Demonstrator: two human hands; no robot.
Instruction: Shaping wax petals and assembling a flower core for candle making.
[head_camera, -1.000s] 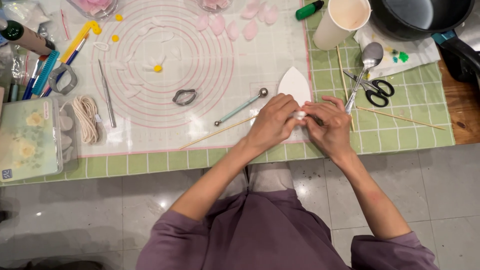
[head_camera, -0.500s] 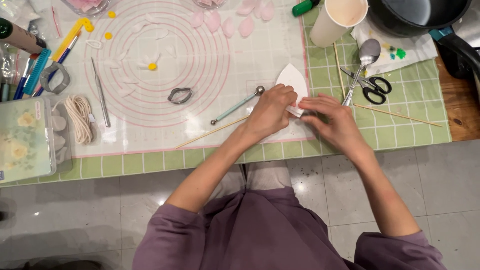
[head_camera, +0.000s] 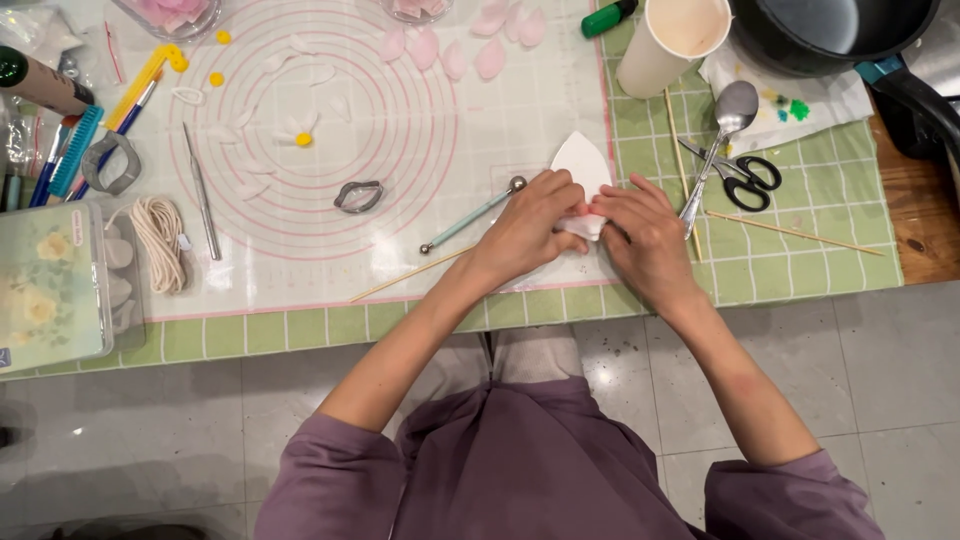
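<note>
We have both hands on a white leaf-shaped piece (head_camera: 583, 165) that lies on the translucent mat (head_camera: 400, 130) with pink rings, toward the right side of the worktop (head_camera: 800, 270). Our left hand (head_camera: 530, 225) is curled over the near end of the piece, fingers bent and closed on its near edge, and our right hand (head_camera: 645, 235) meets it from the right, fingertips pinching the same near edge. The pointed far end of the piece shows bare beyond our knuckles.

We judge the piece thin, soft and light, likely a rolled paste that dents and tears easily, so it wants a gentle pinch at the edge or a flat lift from below, not a squeeze across its middle. It probably clings a little to the mat.

Just left of our left hand lies a ball-ended tool (head_camera: 470, 215) with a pale blue handle, and nearer us a thin wooden skewer (head_camera: 410, 275). A small metal cutter (head_camera: 358, 196) sits further left. Right of our right hand are a spoon (head_camera: 725, 125) and black-handled scissors (head_camera: 745, 180). Pink petals (head_camera: 455, 55) lie at the far edge, near a paper cup (head_camera: 670, 40).
</note>
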